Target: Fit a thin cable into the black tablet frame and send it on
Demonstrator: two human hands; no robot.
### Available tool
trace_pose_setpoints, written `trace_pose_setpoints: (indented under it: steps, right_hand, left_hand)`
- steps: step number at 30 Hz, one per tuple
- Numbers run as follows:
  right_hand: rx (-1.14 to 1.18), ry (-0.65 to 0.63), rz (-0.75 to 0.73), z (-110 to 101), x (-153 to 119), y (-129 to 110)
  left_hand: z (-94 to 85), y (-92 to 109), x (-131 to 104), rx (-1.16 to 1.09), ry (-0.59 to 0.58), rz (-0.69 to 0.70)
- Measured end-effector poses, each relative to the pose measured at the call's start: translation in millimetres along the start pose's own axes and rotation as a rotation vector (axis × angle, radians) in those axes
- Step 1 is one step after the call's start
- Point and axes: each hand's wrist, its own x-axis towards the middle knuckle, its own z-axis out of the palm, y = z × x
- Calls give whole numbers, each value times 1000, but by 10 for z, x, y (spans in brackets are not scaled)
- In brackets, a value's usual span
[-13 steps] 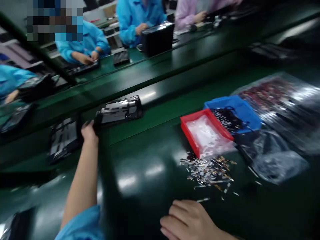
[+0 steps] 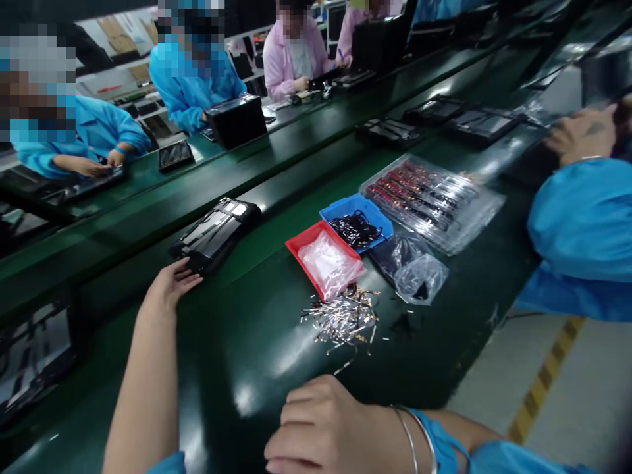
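My left hand (image 2: 172,284) grips the near end of a black, open-backed tablet-like device (image 2: 217,232), thumb at the top edge and fingers along the side. Silver-grey panels and dark strips show on its upper face. My right hand (image 2: 316,421) is palm down at the front of the bench, fingers curled; whatever may be under them is hidden. Beyond it lies a loose pile of small metallic and black cable-like parts (image 2: 348,319). Behind this pile stand a red bin (image 2: 302,249) with a clear bag of white pieces and a blue bin (image 2: 382,217) of dark parts.
A similar device (image 2: 34,355) lies at left, others (image 2: 390,130) farther along the green bench (image 2: 237,368). Clear trays (image 2: 424,197) of red and black parts and a plastic bag (image 2: 419,273) lie right of the bins. A co-worker's hand (image 2: 585,135) is at right; several people sit opposite.
The view has swung right, bringing the neighbouring co-worker's arm into sight. The device by my left hand has turned more lengthwise, and that hand now holds its near end. My right hand stays curled.
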Motion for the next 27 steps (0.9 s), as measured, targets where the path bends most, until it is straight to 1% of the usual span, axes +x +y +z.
trace_pose_setpoints:
  steps: [2, 4, 5, 6, 7, 8, 9, 10, 11, 13, 14, 16, 19, 22, 24, 25, 27]
  right_hand:
    - [-47, 0, -39, -205, -1, 25]
    - [-153, 9, -22, -533, -7, 164]
    - [-259, 39, 84, -724, -4, 283]
    - [-382, 68, 238, -919, 8, 433]
    - [-508, 49, 405, -1104, 31, 607]
    - [-646, -2, 591, -1266, 66, 794]
    - [-786, -91, 765, -1397, 113, 983]
    - [-905, -196, 887, -1491, 166, 1165]
    - [-980, -311, 934, -1549, 221, 1329]
    - [-1001, -379, 926, -1571, 315, 1582]
    - [-993, -401, 903, -1552, 346, 1666]
    - [-981, -419, 864, -1502, 376, 1751]
    - [-993, -402, 827, -1495, 377, 1723]
    - [-1034, -343, 819, -1570, 382, 1611]
    - [-1063, -334, 836, -1603, 391, 1535]
    - [-1072, -342, 845, -1606, 394, 1500]
    - [-1087, -352, 853, -1591, 395, 1433]
  left_hand:
    - [123, -2, -52, 11, 52, -56]
    - [199, 16, -104, -14, 97, -98]
    - [221, 33, -131, -43, 110, -112]
    - [235, 54, -160, -76, 114, -123]
    - [243, 74, -190, -110, 109, -132]
    - [248, 93, -222, -140, 92, -140]
    - [256, 108, -252, -166, 68, -146]
    - [268, 117, -281, -184, 40, -151]
    - [287, 120, -307, -196, 10, -158]
    - [352, 108, -347, -203, -50, -177]
    - [397, 96, -363, -200, -79, -188]
    - [496, 63, -390, -191, -134, -208]
    - [622, -3, -453, -188, -183, -212]
    - [650, -92, -599, -204, -195, -198]
    - [584, -164, -767, -223, -196, -176]
    - [520, -203, -874, -233, -193, -162]
    - [317, -287, -1123, -243, -184, -137]
